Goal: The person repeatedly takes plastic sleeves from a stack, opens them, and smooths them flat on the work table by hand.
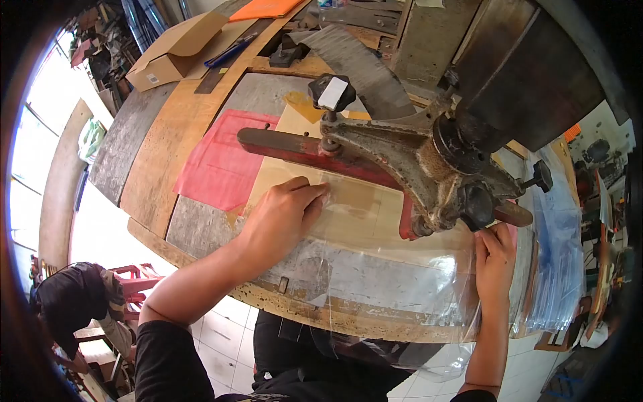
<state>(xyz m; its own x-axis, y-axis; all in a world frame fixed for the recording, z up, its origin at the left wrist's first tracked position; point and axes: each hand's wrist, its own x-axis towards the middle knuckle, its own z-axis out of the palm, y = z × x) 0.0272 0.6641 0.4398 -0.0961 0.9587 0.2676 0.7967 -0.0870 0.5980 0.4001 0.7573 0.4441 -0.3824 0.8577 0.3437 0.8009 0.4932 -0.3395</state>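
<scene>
On a worn wooden table point(153, 154) bearing a cardboard box point(179, 48), contents hidden, the left hand point(281, 211) and right hand point(495, 261) each pinch a glossy clear plastic sheet point(402, 268) spread before the rough metal press point(395, 144).

The left hand point(284, 211) pinched one edge of a clear plastic sheet point(395, 271); the right hand point(495, 261) held the opposite edge, near a machine's point(395, 147) black knob point(477, 208); a pink sheet point(214, 164) lay beneath the bar's point(288, 144) end; a cardboard box point(181, 50) stood beyond.
</scene>
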